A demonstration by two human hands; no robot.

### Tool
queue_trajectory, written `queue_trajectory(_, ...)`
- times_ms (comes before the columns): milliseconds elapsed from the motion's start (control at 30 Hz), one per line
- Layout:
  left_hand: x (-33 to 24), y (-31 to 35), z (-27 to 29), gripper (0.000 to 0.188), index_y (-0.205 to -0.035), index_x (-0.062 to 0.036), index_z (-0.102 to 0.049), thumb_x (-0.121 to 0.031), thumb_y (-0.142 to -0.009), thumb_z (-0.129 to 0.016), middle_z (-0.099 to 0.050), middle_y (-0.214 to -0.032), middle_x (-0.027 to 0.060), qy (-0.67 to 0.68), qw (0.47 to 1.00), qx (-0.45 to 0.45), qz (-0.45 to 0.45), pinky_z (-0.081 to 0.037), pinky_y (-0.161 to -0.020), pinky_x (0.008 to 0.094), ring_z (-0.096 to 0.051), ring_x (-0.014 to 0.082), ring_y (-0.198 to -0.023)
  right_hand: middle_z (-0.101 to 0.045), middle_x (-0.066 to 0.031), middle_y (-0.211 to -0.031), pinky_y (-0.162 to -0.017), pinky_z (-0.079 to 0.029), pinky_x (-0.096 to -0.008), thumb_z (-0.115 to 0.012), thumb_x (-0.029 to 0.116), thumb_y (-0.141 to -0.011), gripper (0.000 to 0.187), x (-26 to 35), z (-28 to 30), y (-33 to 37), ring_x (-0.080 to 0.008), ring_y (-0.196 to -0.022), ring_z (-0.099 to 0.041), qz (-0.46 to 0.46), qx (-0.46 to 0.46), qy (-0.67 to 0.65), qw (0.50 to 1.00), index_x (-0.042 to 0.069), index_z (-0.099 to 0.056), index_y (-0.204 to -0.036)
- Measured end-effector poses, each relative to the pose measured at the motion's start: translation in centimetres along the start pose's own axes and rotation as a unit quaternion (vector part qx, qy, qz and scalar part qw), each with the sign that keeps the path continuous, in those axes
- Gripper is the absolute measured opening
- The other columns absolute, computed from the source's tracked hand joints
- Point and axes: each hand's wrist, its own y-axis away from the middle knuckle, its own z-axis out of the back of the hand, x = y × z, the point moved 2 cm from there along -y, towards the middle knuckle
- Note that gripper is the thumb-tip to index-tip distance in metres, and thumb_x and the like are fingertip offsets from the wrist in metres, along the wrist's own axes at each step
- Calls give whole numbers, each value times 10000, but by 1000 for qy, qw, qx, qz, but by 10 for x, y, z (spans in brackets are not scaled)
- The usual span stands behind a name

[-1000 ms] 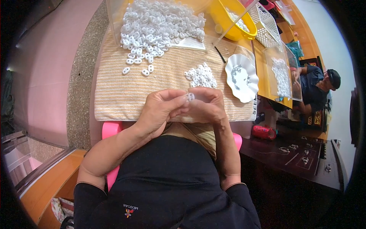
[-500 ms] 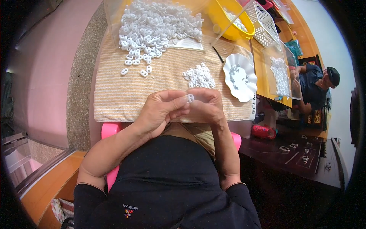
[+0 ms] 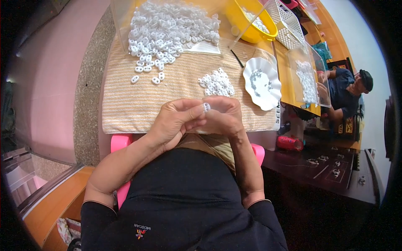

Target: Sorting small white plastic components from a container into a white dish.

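Observation:
A small white two-hole plastic piece (image 3: 206, 107) is pinched at the fingertips of both my hands, just over the near part of the striped towel. My left hand (image 3: 173, 119) is closed, its thumb pressed against the piece's left side. From the right, my right hand (image 3: 226, 115) curls its thumb and fingers toward the same piece; anything smaller in them is hidden. Just beyond my hands lies a small heap of white pieces (image 3: 217, 83). To its right, a white wavy-rimmed dish (image 3: 272, 98) holds small grey metal-looking parts.
A large pile of white two-hole pieces (image 3: 167, 31) spills from a clear bin onto the towel (image 3: 138, 108). Behind the dish are a black stick (image 3: 237, 58), a yellow basin (image 3: 261, 37) and a white perforated basket (image 3: 289, 31). A co-worker (image 3: 345, 90) sits at right beside another clear bin.

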Motion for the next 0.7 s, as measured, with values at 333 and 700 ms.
queue_trajectory(333,-3,-1,-6,134,-997,-51,-627,-80,-878,-680,-677,-921,57,-10,1000,7,-8,-562,-745,253,-654,124,-811,-619,-67,-996,-772,-504,-235,-712,51,-838,275,-1,0,-6,-123,-891,-611,77,49,44,995,-25,-653,-1096)
queue_trajectory(700,-7,1,-6,85,-887,-62,-603,-70,-871,-686,-653,-857,42,-19,998,59,-18,-561,-731,262,-643,126,-790,-595,-92,-1009,-807,-443,-266,-684,-5,-780,214,10,-11,-1,-146,-921,-567,106,26,44,993,-33,-676,-992)
